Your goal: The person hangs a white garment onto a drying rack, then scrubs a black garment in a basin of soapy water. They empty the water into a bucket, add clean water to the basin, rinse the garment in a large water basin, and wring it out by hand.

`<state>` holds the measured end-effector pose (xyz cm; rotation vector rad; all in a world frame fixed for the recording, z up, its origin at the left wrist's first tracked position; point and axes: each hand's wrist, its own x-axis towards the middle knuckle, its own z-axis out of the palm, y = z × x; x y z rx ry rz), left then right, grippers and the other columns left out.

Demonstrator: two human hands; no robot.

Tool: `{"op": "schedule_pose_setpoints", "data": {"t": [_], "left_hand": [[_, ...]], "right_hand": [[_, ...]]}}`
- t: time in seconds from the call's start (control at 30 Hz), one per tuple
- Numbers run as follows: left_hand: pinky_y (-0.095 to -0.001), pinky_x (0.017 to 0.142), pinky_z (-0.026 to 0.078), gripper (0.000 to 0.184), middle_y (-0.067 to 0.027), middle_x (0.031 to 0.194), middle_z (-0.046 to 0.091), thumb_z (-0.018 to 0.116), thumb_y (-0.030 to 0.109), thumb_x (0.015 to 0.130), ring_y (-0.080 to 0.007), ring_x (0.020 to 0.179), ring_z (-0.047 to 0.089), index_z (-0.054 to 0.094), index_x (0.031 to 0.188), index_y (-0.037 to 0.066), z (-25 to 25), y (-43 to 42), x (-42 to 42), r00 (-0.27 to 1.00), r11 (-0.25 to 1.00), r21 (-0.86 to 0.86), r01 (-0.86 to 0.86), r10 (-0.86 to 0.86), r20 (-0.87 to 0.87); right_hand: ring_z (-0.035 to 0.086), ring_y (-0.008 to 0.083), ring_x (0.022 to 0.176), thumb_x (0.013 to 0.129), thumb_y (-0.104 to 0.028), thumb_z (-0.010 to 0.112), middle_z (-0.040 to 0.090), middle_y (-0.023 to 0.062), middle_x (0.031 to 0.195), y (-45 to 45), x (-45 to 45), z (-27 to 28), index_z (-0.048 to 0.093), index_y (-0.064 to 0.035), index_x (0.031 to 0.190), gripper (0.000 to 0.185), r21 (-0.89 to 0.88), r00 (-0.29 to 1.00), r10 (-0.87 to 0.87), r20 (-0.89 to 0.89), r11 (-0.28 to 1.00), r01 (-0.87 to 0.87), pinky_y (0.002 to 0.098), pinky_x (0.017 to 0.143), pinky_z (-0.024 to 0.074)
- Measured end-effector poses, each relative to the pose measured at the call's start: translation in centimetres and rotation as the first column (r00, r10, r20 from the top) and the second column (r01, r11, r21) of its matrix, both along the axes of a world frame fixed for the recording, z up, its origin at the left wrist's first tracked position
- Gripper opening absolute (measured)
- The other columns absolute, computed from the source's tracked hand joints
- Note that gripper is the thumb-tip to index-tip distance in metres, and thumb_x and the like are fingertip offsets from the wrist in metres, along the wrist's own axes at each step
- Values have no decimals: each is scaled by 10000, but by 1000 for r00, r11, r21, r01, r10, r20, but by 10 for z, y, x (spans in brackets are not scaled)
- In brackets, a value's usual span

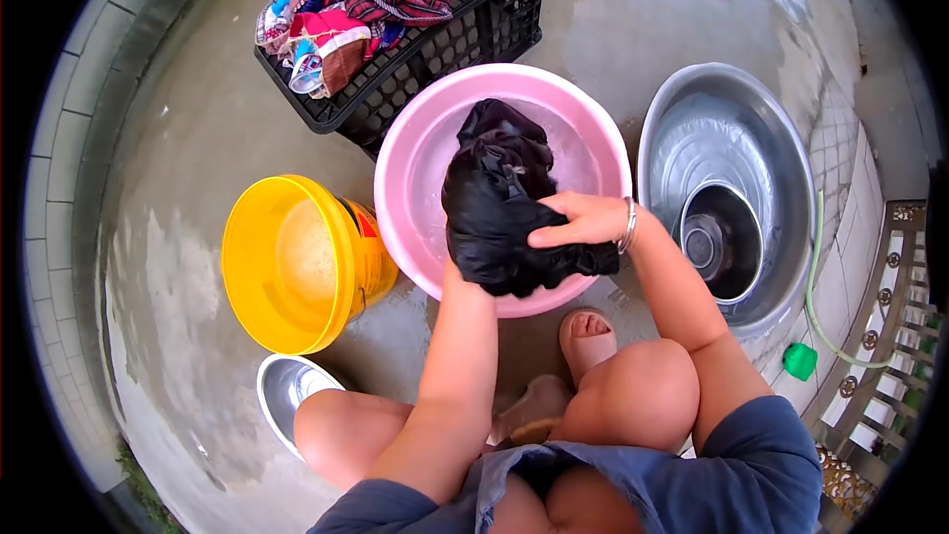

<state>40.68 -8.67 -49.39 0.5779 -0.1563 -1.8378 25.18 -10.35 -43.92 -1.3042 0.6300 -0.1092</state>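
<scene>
A wet, bunched black garment [502, 203] is held up over the pink basin [395, 247], which has water in it. My right hand [583, 221], with a silver bangle at the wrist, grips the garment's right side, thumb on top and fingers partly covered by the cloth. The dark fabric covers my left hand; only my left wrist [470, 287] shows at the garment's lower left edge, so its fingers are hidden.
A black plastic crate [395, 89] of colourful clothes stands behind the basin. A yellow bucket [341, 267] is at left, a small metal bowl [282, 386] by my knee. At right, a large metal tub [682, 104] holds a metal pot [746, 267], near a green hose [815, 277].
</scene>
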Motion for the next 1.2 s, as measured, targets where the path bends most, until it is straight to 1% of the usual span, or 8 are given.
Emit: {"op": "schedule_pose_setpoints", "data": {"t": [0.17,0.27,0.37,0.47,0.7,0.9,1.03,1.2], "left_hand": [[-299,695,440,356,-115,830,571,543,80,614,-214,747,552,517,955,-18,69,-13,28,860,938,141,316,-346,376],[-298,742,418,401,-143,866,554,536,62,569,-217,805,531,477,945,-62,71,-4,2,533,757,-188,626,-240,811],[-360,631,463,606,-227,815,552,462,-4,653,-318,680,574,253,1217,-79,100,30,-34,-431,431,361,827,73,899],[-416,561,463,717,-298,776,526,426,-24,673,-364,633,568,54,1286,-32,77,50,-44,-551,519,446,729,58,832],[-350,789,415,594,-262,1182,357,581,146,702,-333,951,507,326,1232,64,-42,55,-7,36,462,-53,885,46,998],[-259,780,418,262,-83,981,498,502,34,781,-150,911,488,477,1041,14,-72,22,14,629,984,114,135,-174,758],[-373,866,374,405,-113,1121,426,519,96,794,-221,1022,437,351,1158,36,-92,22,25,849,930,346,-126,-79,522],[-442,878,333,604,-100,1183,393,509,360,807,-246,1058,412,194,1257,109,-97,6,7,944,855,500,136,-265,196]], "right_hand": [[468,123,959,814,-263,509,567,51,954,-34,-35,-33,522,-4,1035,341,-175,878,-451,-162,889,424,268,875,328],[525,158,854,801,-322,506,580,67,890,-39,-18,-72,554,-16,954,346,552,932,-356,-71,764,334,286,766,407],[565,196,688,757,-273,574,588,94,774,-22,38,-29,574,-10,833,274,640,802,-584,-127,570,516,295,628,459],[508,157,511,706,-130,624,527,69,625,-46,43,-56,529,7,812,197,369,796,-604,-37,732,572,297,477,441],[568,224,832,720,-344,603,585,129,915,-68,-18,-145,552,-16,999,434,-261,629,-438,-642,896,358,336,702,457],[487,285,1021,768,-286,436,488,156,1125,-12,28,-185,539,-26,1054,400,-188,392,72,-917,787,-587,355,873,376],[510,259,991,738,-284,472,506,165,1099,-15,7,-168,501,-28,1096,441,-369,436,-96,-895,708,-603,358,809,414],[522,275,952,697,-292,518,532,182,1037,-5,26,-145,544,-23,1007,412,-471,802,-467,-373,840,269,355,780,423]]}}
